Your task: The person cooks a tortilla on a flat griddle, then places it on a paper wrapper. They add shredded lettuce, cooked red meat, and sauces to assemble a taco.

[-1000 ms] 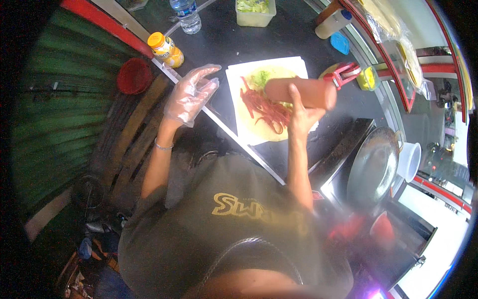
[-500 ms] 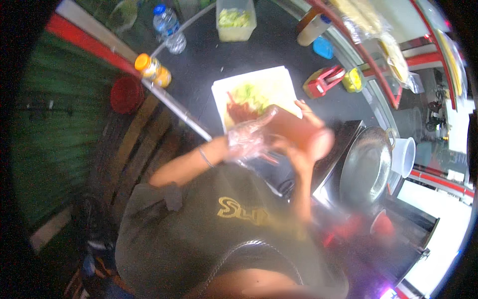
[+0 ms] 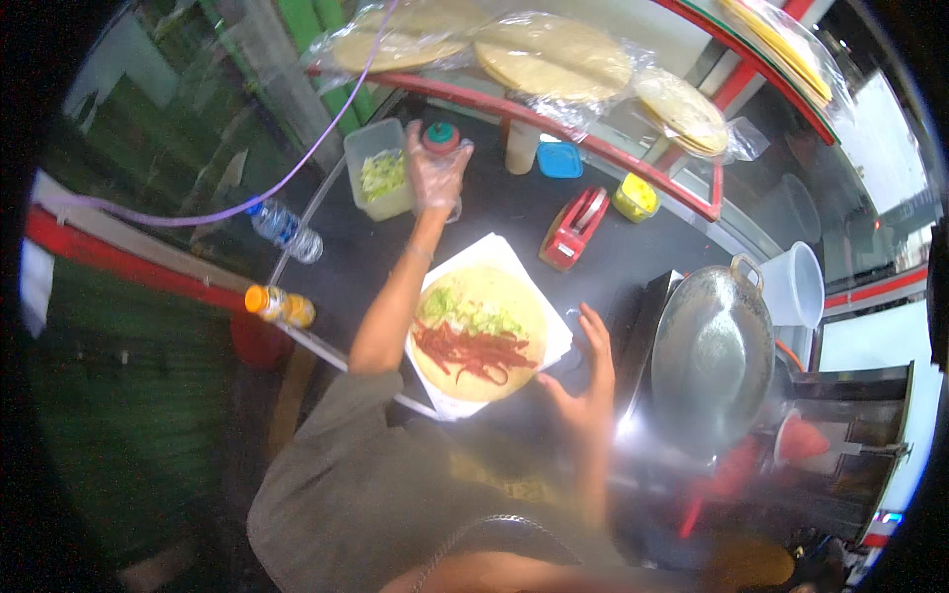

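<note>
My left hand, in a clear plastic glove, reaches to the back of the dark counter. Its fingers are closed round a red sauce bottle with a green top, just right of a clear tub of shredded lettuce. A round flatbread lies flat on stacked white paper in front of me. Pale green shreds and a heap of reddish strips or sauce cover its middle. My right hand, bare and open, hovers or rests beside the paper's right edge with fingers apart.
Bagged flatbreads lie on the red-edged shelf above. A red tape dispenser, a yellow tub and a blue lid stand back right. A wok sits to the right; bottles line the left edge.
The bottle, earlier tilted between both hands over the flatbread, is now at the back in my left hand. My right hand has let go of it. The view has shifted, showing more shelf.
</note>
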`<state>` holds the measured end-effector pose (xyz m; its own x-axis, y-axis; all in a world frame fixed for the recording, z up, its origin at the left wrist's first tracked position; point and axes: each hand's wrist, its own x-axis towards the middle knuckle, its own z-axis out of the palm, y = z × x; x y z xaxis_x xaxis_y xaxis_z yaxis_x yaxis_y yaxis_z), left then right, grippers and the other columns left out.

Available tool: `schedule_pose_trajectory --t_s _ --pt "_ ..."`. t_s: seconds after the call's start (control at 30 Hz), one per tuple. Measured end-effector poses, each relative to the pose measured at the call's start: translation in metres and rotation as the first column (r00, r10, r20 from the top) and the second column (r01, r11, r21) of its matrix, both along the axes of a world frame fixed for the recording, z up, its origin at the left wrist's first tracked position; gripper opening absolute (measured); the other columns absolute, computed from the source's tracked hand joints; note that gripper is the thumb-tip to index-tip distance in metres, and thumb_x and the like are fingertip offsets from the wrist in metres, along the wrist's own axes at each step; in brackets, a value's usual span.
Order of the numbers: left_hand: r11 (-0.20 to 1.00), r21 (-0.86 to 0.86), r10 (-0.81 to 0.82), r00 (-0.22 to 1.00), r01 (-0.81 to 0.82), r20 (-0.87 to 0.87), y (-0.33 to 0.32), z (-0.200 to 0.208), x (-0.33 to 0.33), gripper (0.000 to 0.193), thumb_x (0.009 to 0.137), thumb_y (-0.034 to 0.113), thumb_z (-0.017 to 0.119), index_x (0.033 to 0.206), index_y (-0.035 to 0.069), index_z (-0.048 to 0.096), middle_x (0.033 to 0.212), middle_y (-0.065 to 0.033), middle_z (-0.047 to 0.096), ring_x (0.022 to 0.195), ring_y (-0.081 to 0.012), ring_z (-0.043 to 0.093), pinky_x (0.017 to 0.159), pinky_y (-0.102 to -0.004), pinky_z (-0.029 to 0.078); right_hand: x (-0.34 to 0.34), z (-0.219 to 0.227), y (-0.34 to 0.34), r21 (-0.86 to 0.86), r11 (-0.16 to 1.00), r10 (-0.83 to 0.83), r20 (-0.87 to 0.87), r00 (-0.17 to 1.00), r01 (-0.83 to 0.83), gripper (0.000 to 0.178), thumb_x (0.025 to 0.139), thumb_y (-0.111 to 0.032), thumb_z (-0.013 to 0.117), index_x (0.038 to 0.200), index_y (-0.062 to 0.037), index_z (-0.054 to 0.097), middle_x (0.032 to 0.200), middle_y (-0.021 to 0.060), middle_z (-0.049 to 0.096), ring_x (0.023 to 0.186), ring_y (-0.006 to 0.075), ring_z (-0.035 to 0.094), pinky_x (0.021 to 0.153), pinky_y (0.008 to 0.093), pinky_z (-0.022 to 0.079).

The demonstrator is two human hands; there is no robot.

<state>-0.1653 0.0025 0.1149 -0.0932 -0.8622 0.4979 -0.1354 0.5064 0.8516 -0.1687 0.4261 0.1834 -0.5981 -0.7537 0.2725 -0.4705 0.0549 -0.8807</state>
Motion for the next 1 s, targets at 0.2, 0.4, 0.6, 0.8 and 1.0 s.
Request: schedule_pose_trajectory --t_s 0.2,0.4,0.6,0.8,1.0 --pt "0.943 -0.331 0.044 0.998 -0.026 0.045 0.068 0.009 -0.073 0.060 0.097 0.033 0.088 0.144 0.002 0.068 0.148 -0.0228 0.069 0.138 -0.0431 0.067 0.119 -0.0492 0.054 0.011 0.009 -0.003 0.036 0.999 -0.013 0.169 0.985 0.007 0.093 0.084 -0.017 0.095 0.166 -0.0088 0.053 0.177 0.0220 0.046 0.161 0.0402 0.049 0.125 0.0547 0.050" --pt "0.972 -0.202 -0.019 0.899 0.118 0.438 0.008 0.008 -0.146 0.054 0.090 0.040 0.087 0.124 0.001 0.073 0.117 -0.0242 0.077 0.114 -0.0431 0.075 0.107 -0.0521 0.058 0.009 0.009 -0.017 -0.022 0.995 0.098 0.127 0.987 -0.096 0.082 0.091 -0.007 0.086 0.166 -0.0067 0.053 0.172 0.0215 0.052 0.157 0.0366 0.055 0.124 0.0519 0.052" --pt "0.957 -0.193 -0.226 0.974 0.217 -0.024 0.109 0.011 -0.008 0.053 0.088 0.012 0.091 0.136 0.003 0.069 0.135 -0.0188 0.071 0.123 -0.0384 0.071 0.111 -0.0476 0.056 -0.003 -0.017 -0.033 -0.025 0.998 0.058 0.655 0.753 -0.056 0.065 0.106 -0.023 0.080 0.162 -0.0027 0.055 0.160 0.0210 0.062 0.146 0.0347 0.065 0.119 0.0505 0.056" --pt "0.774 -0.024 -0.632 0.774 0.633 0.030 0.221 0.042 0.138 0.083 0.084 0.012 0.101 0.156 0.001 0.059 0.153 -0.0212 0.065 0.146 -0.0367 0.061 0.124 -0.0513 0.049 -0.001 -0.015 -0.093 -0.223 0.915 0.251 0.967 -0.044 0.337 0.063 0.111 -0.032 0.074 0.159 -0.0014 0.047 0.151 0.0172 0.062 0.145 0.0316 0.060 0.125 0.0508 0.052" --pt "0.953 0.164 -0.204 0.940 0.254 -0.273 0.167 0.026 0.211 0.070 0.096 0.001 0.086 0.159 0.003 0.057 0.161 -0.0154 0.059 0.149 -0.0295 0.059 0.128 -0.0478 0.047 -0.033 0.146 -0.016 -0.571 0.780 -0.221 0.131 0.967 0.256 0.051 0.099 -0.015 0.084 0.142 -0.0001 0.059 0.132 0.0137 0.072 0.128 0.0282 0.071 0.116 0.0451 0.055"
